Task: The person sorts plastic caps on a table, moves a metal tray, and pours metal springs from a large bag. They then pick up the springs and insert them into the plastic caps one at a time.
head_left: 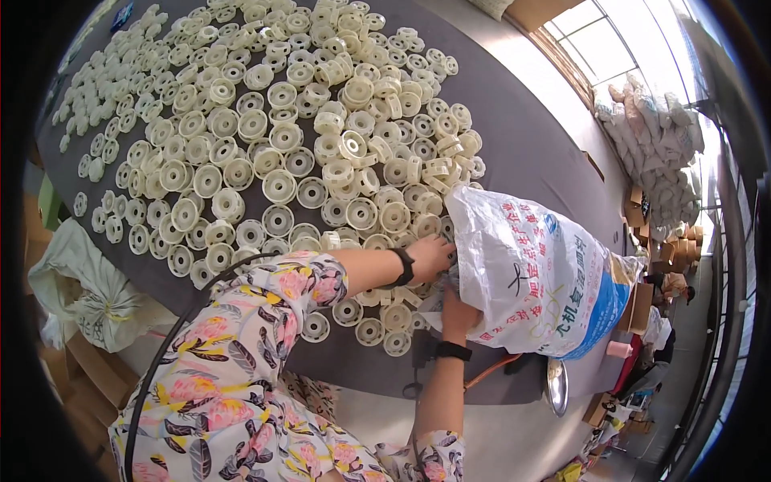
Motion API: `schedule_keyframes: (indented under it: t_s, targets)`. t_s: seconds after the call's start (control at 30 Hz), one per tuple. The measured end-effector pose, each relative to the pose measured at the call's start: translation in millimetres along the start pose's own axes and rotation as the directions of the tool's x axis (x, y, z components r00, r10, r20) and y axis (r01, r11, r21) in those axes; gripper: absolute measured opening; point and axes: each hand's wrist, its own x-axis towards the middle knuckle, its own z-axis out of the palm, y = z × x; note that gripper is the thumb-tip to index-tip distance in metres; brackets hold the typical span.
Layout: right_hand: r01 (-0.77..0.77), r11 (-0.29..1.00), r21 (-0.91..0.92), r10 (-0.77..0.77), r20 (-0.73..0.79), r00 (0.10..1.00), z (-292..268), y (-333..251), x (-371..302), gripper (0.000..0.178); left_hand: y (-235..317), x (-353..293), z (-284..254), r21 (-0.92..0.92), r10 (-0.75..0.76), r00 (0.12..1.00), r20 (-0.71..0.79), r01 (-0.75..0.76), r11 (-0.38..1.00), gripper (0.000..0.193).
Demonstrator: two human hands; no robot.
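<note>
A large white woven plastic sack with red and blue print lies on its side on the table, its mouth toward me. My left hand, with a dark wristband, is at the sack's mouth among the white plastic wheels; its fingers bend down and their tips are hidden. Below it, my right hand, also banded at the wrist, reaches up into the mouth's lower edge. The sack's rim hides its fingers, so what they hold cannot be made out. Round wheel-shaped parts lie loose right beside both hands.
Many more such wheels spread over the dark grey table, away to the far left. A tied white sack stands left of the table. A shiny metal bowl sits at the right edge. Stacked full sacks stand at the far right.
</note>
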Motion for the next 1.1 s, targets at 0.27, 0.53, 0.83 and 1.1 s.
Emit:
schedule_keyframes:
  t_s: [0.27, 0.53, 0.83, 1.1]
  targets:
    - [0.191, 0.919, 0.344, -0.111, -0.239, 0.965, -4, -22, -31, 0.053, 27, -79, -7, -0.254, -0.035, 0.955, -0.295, -0.043, 0.966, 0.048]
    - [-0.29, 0.03, 0.957, 0.038, 0.288, 0.957, 5, -62, -68, 0.024, 47, -149, -29, -0.864, -0.446, 0.835, -0.324, -0.069, 0.499, 0.036]
    - [-0.731, -0.194, 0.654, -0.256, 0.686, 0.681, 34, -191, -142, 0.039, 50, -316, -99, -0.934, -0.788, 0.515, -0.338, -0.083, 0.347, 0.021]
    - [-0.926, -0.325, 0.194, -0.42, 0.848, 0.324, 132, -354, -194, 0.045, -39, -455, -115, -0.91, -0.96, 0.197, -0.2, -0.402, 0.107, 0.018]
